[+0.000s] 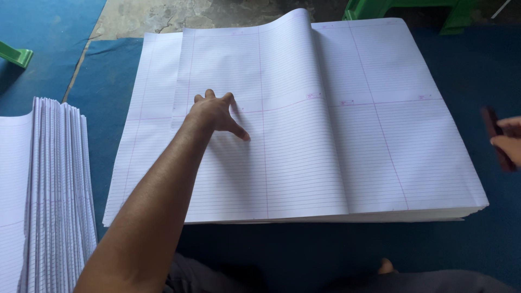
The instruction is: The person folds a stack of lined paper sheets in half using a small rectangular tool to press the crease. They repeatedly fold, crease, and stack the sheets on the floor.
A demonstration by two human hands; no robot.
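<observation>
- Head view: your left hand (216, 114) lies flat on the top ruled sheet (260, 135), fingers spread, grasping nothing — likely pinning it while its right half bulges up.
- That sheet sits on the big paper stack (412, 163), on the blue mat (477, 70) in front of you.
- Your right hand (509, 140), at the frame edge, is clenched on a dark flat tool (496, 135), clear of the stack.
- Fanned folded sheets (54, 184) lie to your left.
</observation>
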